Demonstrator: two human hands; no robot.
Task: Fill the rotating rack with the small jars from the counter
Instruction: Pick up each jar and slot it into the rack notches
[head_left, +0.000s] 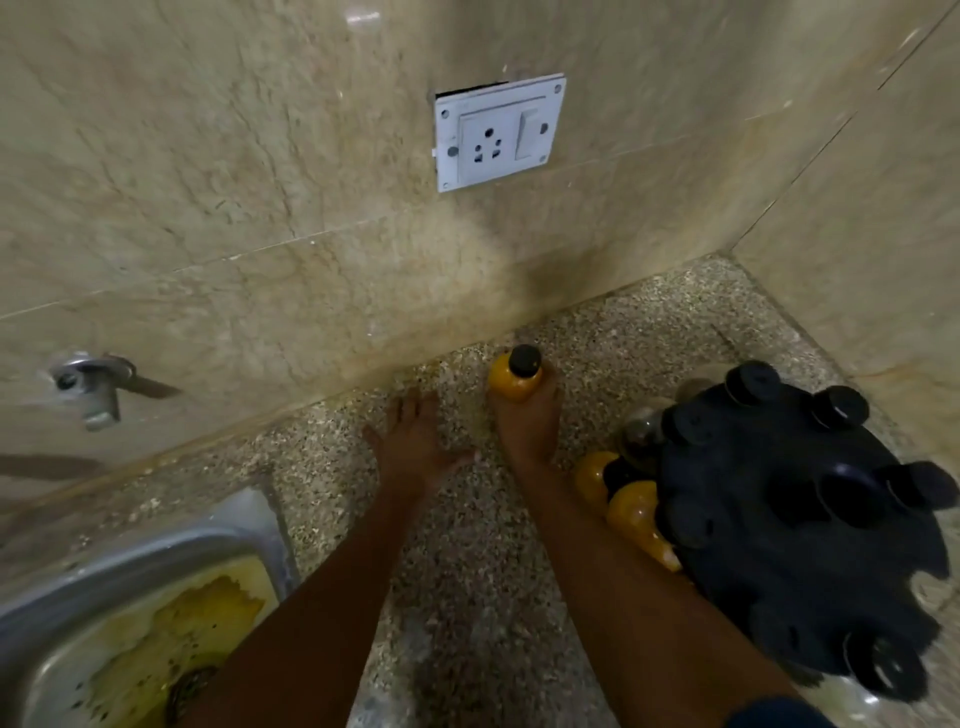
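A small jar (515, 375) with yellow contents and a black lid stands near the wall on the speckled counter (467, 545). My right hand (527, 421) wraps around it from the near side. My left hand (413, 441) lies flat on the counter just left of it, fingers apart, holding nothing. The black rotating rack (795, 525) stands at the right. Several jars with black lids sit in its slots. Two yellow-filled jars (631, 512) show on its left side, beside my right forearm.
A steel sink (130, 561) with yellow stains fills the lower left. A tap fitting (91, 387) juts from the tiled wall above it. A white socket plate (498, 132) is on the wall. The walls meet in a corner behind the rack.
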